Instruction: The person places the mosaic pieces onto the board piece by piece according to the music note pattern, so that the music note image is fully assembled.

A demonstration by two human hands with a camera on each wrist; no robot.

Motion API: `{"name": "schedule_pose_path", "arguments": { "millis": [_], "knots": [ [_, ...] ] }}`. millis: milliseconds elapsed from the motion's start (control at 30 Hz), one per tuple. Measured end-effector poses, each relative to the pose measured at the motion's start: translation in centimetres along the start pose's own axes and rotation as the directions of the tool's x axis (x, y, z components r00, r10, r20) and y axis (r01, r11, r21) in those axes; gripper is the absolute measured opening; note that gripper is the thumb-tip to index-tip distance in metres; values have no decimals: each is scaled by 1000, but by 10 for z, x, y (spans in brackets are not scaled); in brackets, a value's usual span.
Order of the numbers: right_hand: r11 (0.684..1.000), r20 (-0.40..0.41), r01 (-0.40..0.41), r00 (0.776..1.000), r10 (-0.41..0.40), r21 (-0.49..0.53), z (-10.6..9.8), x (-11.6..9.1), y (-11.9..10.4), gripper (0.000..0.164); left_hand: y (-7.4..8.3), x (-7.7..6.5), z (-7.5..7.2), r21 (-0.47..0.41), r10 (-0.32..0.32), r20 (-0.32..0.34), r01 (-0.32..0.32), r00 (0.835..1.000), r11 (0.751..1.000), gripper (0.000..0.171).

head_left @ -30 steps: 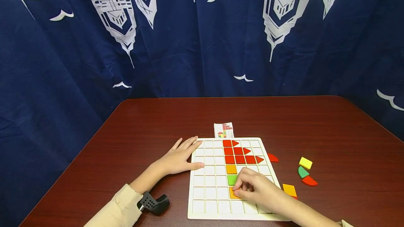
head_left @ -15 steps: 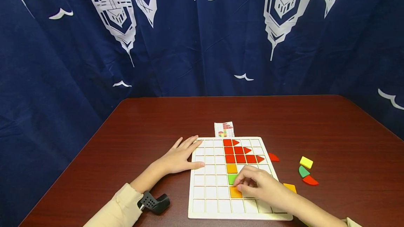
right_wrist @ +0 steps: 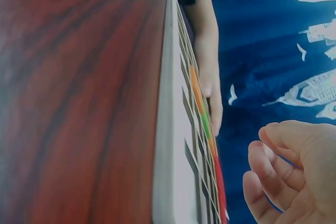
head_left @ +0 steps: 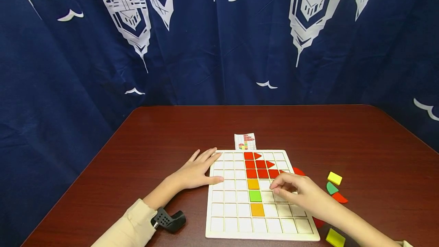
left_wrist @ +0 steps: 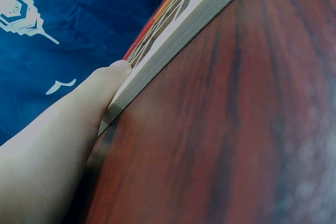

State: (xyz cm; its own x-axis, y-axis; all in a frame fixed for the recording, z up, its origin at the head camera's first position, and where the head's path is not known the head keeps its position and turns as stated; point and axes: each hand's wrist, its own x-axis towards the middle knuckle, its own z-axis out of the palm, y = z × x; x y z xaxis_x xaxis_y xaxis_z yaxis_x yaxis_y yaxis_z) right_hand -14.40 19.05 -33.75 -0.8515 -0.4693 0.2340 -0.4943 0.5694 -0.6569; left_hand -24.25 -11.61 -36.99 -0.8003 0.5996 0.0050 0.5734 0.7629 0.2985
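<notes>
A white grid board lies flat on the table. Red squares and triangles fill parts of its upper rows. Below them, one column holds an orange square, a light green square and a lower orange square. My left hand rests on the board's left edge, fingers spread; the left wrist view shows its thumb on the rim. Over the board's right side hovers my right hand, fingers loosely bent. In the right wrist view, nothing shows between its fingers.
Behind the board lies a small printed card with a coloured pattern. To the right are a yellow block, a green rounded piece, a red rounded piece and, nearer, a yellow-green block. Red pieces sit partly hidden beside the board.
My right hand has let go of the lower orange square, which now sits in its cell, and has moved right and away from me. My left hand stays put.
</notes>
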Motion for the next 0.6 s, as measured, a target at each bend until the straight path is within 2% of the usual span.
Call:
{"name": "schedule_pose_path", "arguments": {
  "millis": [333,467,600],
  "knots": [
    [996,-71,-81,994,78,-36,-20,-13,14,7,-1,1,2,9,1,-1,-1,1000,1000,83],
    [989,-100,-143,985,139,-28,-29,-20,20,9,-2,1,2,15,2,-8,-2,1000,1000,82],
    [974,-122,-208,973,197,-84,-38,-28,29,9,-1,1,2,16,-2,-6,2,1000,1000,82]
  ]
}}
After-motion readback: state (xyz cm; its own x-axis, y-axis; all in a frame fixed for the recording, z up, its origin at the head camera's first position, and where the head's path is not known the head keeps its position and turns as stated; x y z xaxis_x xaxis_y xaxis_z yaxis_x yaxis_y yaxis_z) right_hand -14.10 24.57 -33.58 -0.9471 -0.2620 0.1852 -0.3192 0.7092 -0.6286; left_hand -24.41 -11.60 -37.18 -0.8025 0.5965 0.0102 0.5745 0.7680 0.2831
